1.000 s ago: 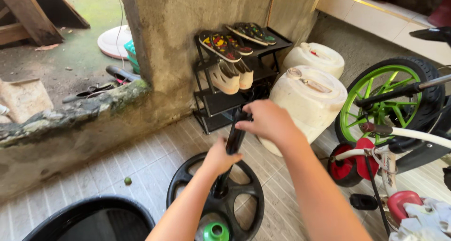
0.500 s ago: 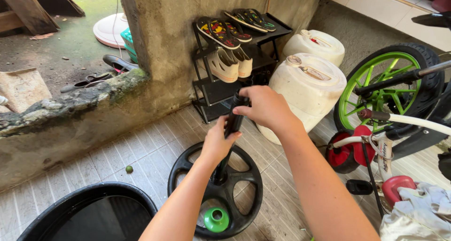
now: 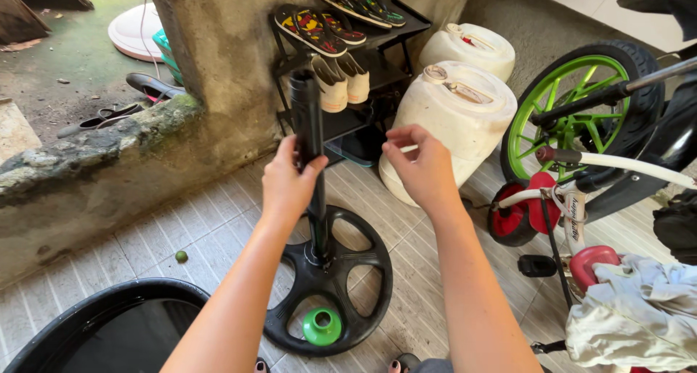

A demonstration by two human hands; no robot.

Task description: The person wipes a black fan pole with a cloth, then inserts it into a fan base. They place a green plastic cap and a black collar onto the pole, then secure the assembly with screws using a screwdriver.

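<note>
A black pole (image 3: 308, 119) stands upright in the hub of a black spoked round base (image 3: 330, 282) lying on the tiled floor. My left hand (image 3: 287, 184) grips the pole about halfway up. My right hand (image 3: 421, 166) hovers to the right of the pole, fingers apart, touching nothing. A green cap (image 3: 321, 326) sits on the near part of the base.
A black shoe rack (image 3: 392, 35) with sandals and shoes stands behind the pole. Two white jerrycans (image 3: 454, 108) are to its right. A motorbike's green-rimmed wheel (image 3: 573, 111), a red tricycle (image 3: 573, 220) and a black tub (image 3: 94, 329) surround me. A concrete pillar (image 3: 218, 46) is at left.
My right hand has let go of the pole's top and moved to the right. My left hand has slid up the pole, which now stands taller and upright.
</note>
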